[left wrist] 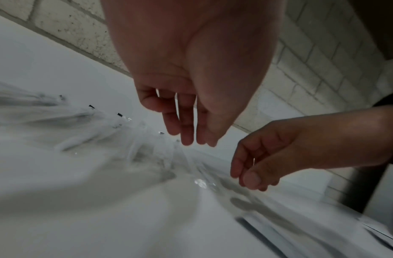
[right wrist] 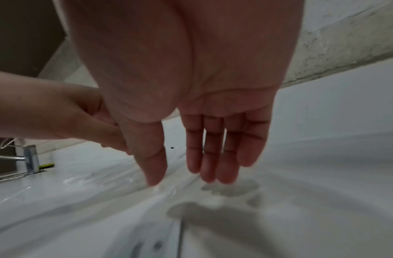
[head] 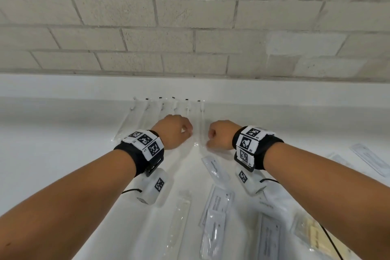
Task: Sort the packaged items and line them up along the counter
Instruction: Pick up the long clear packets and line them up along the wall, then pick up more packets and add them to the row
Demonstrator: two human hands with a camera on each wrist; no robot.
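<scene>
Several long clear packages (head: 168, 110) lie side by side in a row near the back of the white counter (head: 63, 124), their black-tipped ends toward the wall. The rightmost clear package (head: 200, 126) lies between my two hands. My left hand (head: 179, 131) hovers over the right part of the row; in the left wrist view its fingers (left wrist: 186, 132) hang straight and hold nothing. My right hand (head: 219, 135) hovers just right of the row, and its fingers (right wrist: 208, 167) hang relaxed and empty above the counter.
Unsorted packages lie nearer to me: white paper packets (head: 215, 169) (head: 219, 200) (head: 270, 236), a long clear pack (head: 179, 217), a beige item (head: 312, 236), and more packets at the right (head: 369, 160). A brick wall (head: 190, 27) backs the counter. A faucet (right wrist: 31, 158) stands far left.
</scene>
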